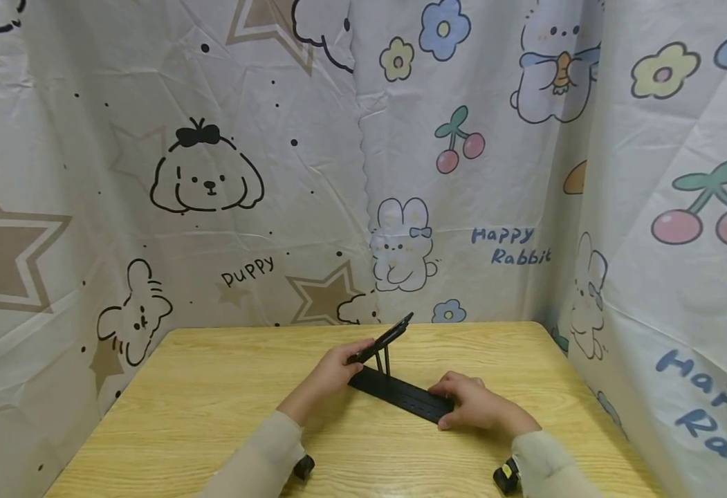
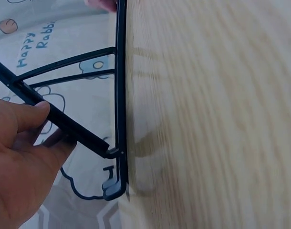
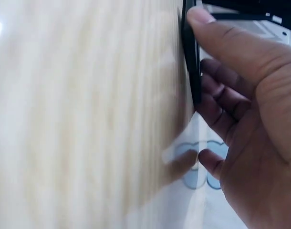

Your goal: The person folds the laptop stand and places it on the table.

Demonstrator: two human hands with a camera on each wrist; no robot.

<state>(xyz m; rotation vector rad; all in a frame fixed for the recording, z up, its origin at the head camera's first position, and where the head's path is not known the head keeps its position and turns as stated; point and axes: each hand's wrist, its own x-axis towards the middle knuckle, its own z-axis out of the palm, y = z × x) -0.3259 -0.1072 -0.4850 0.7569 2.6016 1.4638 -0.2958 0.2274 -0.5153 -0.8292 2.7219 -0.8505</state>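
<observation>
A black folding stand [image 1: 400, 397] rests on the table with its long flat base slanting down to the right. Its upper plate [image 1: 394, 333] tilts up from the left end, propped on two thin struts [image 1: 387, 361]. My left hand [image 1: 333, 370] pinches the tilted plate between thumb and fingers near its hinged lower end, as the left wrist view shows with the plate [image 2: 64, 121]. At the other end of the base, my right hand [image 1: 476, 406] grips the short edge. In the right wrist view the thumb [image 3: 222, 33] lies on the base with fingers curled at its far side.
The stand is on a light wood-grain table [image 1: 226, 387]. Behind the table hangs a pale cartoon-print curtain [image 1: 313, 180], which continues along the left and right sides. Small black wrist cameras [image 1: 506, 477] sit below both wrists.
</observation>
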